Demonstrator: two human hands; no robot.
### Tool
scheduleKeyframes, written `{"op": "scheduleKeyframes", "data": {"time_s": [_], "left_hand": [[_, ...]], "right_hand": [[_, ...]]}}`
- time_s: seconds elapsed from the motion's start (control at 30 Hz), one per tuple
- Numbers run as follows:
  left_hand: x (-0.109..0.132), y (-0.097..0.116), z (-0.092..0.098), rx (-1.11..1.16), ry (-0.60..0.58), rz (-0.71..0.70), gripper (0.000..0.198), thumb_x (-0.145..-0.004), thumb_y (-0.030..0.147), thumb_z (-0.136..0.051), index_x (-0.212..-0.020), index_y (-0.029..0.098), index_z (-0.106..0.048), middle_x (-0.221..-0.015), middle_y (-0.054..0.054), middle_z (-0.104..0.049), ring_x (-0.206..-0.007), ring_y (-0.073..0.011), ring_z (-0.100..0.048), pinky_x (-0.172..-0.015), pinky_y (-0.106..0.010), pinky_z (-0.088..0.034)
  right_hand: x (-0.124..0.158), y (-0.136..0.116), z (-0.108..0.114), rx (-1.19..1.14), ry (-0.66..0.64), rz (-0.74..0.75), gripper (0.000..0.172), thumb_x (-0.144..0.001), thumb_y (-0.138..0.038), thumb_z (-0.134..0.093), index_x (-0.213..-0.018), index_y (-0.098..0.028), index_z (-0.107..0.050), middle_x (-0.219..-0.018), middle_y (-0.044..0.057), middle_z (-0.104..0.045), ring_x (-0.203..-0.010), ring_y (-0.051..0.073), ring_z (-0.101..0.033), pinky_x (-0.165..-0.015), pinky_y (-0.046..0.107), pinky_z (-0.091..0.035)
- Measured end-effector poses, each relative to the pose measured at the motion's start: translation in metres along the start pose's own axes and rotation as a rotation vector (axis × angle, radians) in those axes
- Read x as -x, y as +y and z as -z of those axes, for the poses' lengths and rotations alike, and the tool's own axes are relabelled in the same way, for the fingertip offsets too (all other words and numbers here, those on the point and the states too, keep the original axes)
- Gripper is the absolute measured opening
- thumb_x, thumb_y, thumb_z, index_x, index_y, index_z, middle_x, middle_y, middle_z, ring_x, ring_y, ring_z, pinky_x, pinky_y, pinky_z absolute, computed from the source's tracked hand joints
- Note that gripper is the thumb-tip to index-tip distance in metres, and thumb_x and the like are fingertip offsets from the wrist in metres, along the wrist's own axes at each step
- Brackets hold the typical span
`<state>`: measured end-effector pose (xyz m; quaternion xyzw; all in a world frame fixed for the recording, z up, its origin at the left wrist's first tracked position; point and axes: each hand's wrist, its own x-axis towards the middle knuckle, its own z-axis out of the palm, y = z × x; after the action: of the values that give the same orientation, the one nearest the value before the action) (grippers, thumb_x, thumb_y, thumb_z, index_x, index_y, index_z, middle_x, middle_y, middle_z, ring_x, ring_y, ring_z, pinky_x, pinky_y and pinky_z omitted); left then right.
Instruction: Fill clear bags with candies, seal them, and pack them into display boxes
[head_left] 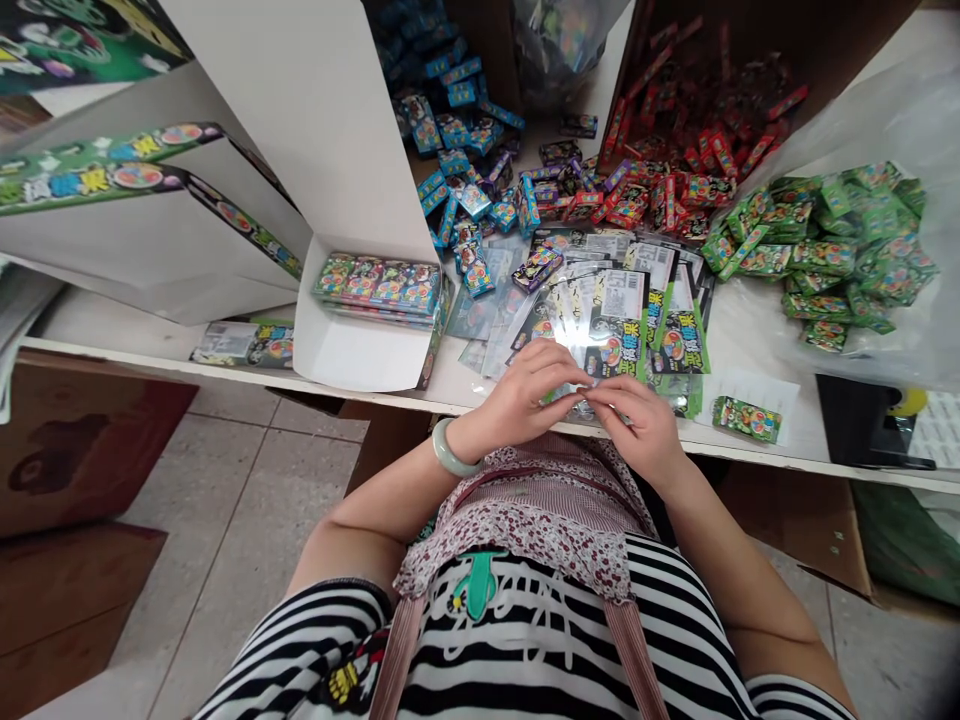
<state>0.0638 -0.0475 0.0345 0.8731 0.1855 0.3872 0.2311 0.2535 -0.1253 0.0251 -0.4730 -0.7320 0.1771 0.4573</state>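
My left hand point(529, 393) and my right hand point(636, 418) meet at the table's front edge. Their thumbs and fingers are pinched together on the edge of a plastic bag point(576, 410), mostly hidden by the fingers. Just beyond them, several flat printed bags point(616, 315) lie overlapping, black and green with clear parts. A small purple candy box point(538, 268) rests on these bags. Left of my hands stands an open white carton point(360, 355) with rows of colourful small boxes point(379, 285) inside. To the right, a green packet point(748, 419) lies on white paper.
Blue boxes point(454, 130), red boxes point(667, 195) and green boxes point(825, 245) are heaped at the back, the green ones on clear plastic sheeting. A tape dispenser point(862, 420) stands right. Large printed display cartons point(150, 230) are at left; brown cartons point(75, 590) stand on the floor.
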Motion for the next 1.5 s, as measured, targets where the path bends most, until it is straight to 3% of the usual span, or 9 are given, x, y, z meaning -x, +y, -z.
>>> {"op": "scheduleKeyframes", "data": {"time_s": [0.13, 0.3, 0.5, 0.6, 0.8, 0.93, 1.23, 1.5], "left_hand": [[-0.001, -0.001, 0.002, -0.024, 0.018, -0.097, 0.008, -0.092, 0.016, -0.063, -0.097, 0.022, -0.062, -0.090, -0.004, -0.069, -0.097, -0.0197, -0.062, -0.090, -0.039, -0.053], [-0.001, -0.001, 0.004, -0.001, -0.028, -0.114, 0.010, -0.092, 0.014, -0.061, -0.095, 0.023, -0.059, -0.091, -0.004, -0.069, -0.097, -0.0198, -0.062, -0.093, -0.042, -0.053], [0.004, 0.002, -0.002, 0.176, 0.081, -0.003, 0.010, -0.092, 0.023, -0.066, -0.095, 0.023, -0.056, -0.090, -0.004, -0.067, -0.093, -0.0189, -0.065, -0.088, -0.040, -0.055], [0.005, 0.005, -0.003, 0.236, 0.141, 0.015, 0.016, -0.090, 0.028, -0.071, -0.095, 0.023, -0.056, -0.090, -0.003, -0.068, -0.092, -0.0186, -0.066, -0.087, -0.039, -0.055], [0.003, 0.013, 0.003, 0.242, 0.143, -0.030, 0.012, -0.092, 0.023, -0.068, -0.098, 0.024, -0.058, -0.086, -0.001, -0.068, -0.088, -0.0172, -0.065, -0.087, -0.038, -0.056], [0.003, 0.016, 0.008, 0.212, 0.076, -0.029, 0.014, -0.094, 0.022, -0.064, -0.108, 0.024, -0.063, -0.093, -0.003, -0.070, -0.091, -0.0175, -0.066, -0.090, -0.040, -0.055], [0.001, 0.021, 0.011, -0.099, -0.071, 0.058, 0.008, -0.095, 0.021, -0.059, -0.092, 0.020, -0.066, -0.086, -0.005, -0.068, -0.089, -0.0200, -0.061, -0.086, -0.038, -0.051], [-0.011, 0.024, 0.014, -0.385, -0.285, -0.056, 0.023, -0.098, 0.019, -0.045, -0.081, 0.018, -0.060, -0.084, -0.008, -0.062, -0.086, -0.0225, -0.052, -0.087, -0.041, -0.047]], "right_hand": [[0.002, -0.002, 0.000, -0.028, 0.002, -0.025, 0.021, -0.095, -0.015, -0.059, -0.105, -0.025, -0.075, -0.090, 0.005, -0.072, -0.084, 0.018, -0.069, -0.074, 0.033, -0.058], [0.005, -0.004, -0.002, -0.045, 0.013, -0.062, 0.023, -0.096, -0.017, -0.059, -0.106, -0.028, -0.076, -0.090, 0.004, -0.073, -0.084, 0.019, -0.070, -0.074, 0.035, -0.059], [0.010, -0.006, -0.006, -0.069, 0.064, -0.069, 0.027, -0.095, -0.020, -0.059, -0.110, -0.033, -0.077, -0.088, 0.003, -0.073, -0.080, 0.018, -0.069, -0.069, 0.034, -0.057], [0.011, -0.005, -0.002, 0.000, 0.072, 0.031, 0.033, -0.095, -0.018, -0.058, -0.115, -0.036, -0.076, -0.087, 0.003, -0.072, -0.077, 0.019, -0.068, -0.069, 0.035, -0.054], [0.008, -0.005, 0.006, 0.100, 0.083, 0.231, 0.049, -0.091, -0.012, -0.060, -0.131, -0.040, -0.067, -0.093, 0.002, -0.073, -0.082, 0.020, -0.067, -0.073, 0.037, -0.049], [0.007, -0.003, 0.004, 0.104, 0.055, 0.197, 0.038, -0.093, -0.017, -0.061, -0.122, -0.040, -0.071, -0.094, 0.002, -0.073, -0.082, 0.020, -0.066, -0.075, 0.038, -0.048], [0.006, 0.003, 0.005, 0.283, -0.047, 0.174, 0.019, -0.096, -0.022, -0.061, -0.102, -0.032, -0.075, -0.088, 0.003, -0.074, -0.079, 0.020, -0.061, -0.075, 0.038, -0.043], [-0.001, 0.006, 0.009, 0.354, -0.108, 0.230, 0.017, -0.096, -0.022, -0.061, -0.099, -0.030, -0.075, -0.088, 0.002, -0.074, -0.080, 0.019, -0.060, -0.076, 0.037, -0.041]]}}
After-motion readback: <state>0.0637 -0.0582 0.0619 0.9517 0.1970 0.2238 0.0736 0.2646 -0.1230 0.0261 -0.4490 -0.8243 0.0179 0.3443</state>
